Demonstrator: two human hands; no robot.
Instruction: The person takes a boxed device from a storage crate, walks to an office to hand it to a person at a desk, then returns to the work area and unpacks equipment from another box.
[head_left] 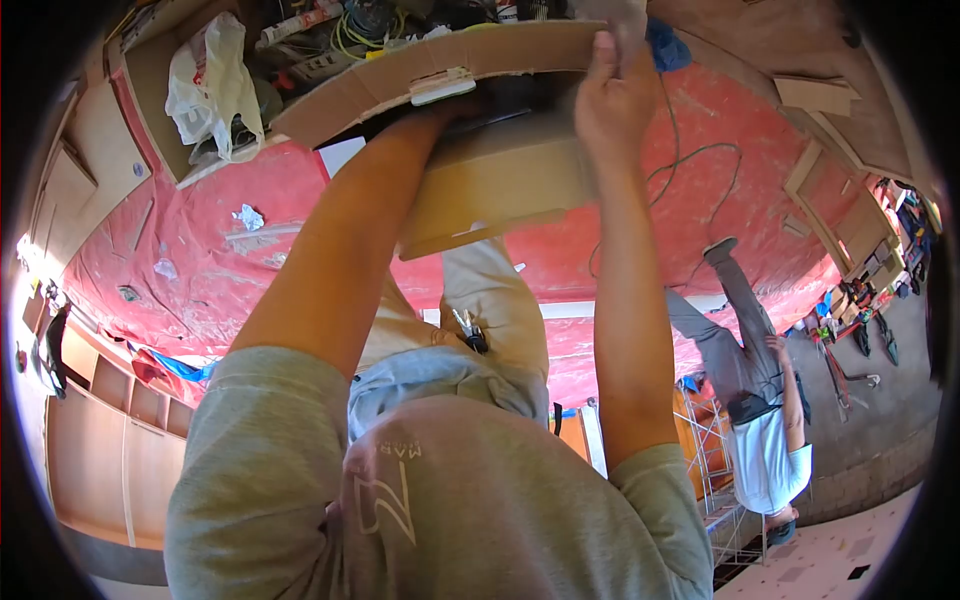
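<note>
A long cardboard box [500,190] is held out in front of me, its inside dark and its near wall smeared by motion. My left hand [458,108] reaches down into it; the fingers are lost in the shadow. At the right end of the box, my right hand [612,115] is closed on the cardboard, thumb pointing up along the edge. A blurred greyish thing shows just past that thumb, and I cannot make out what it is. A white-rimmed handle slot [443,88] is in the far wall.
Beyond the box lie tools and cables [370,25]. A white plastic bag [208,85] sits in an open wooden compartment at left. Red sheeting [230,220] covers the floor, crossed by a thin cable [735,165] at right. Another person [765,450] stands by a metal scaffold [705,430].
</note>
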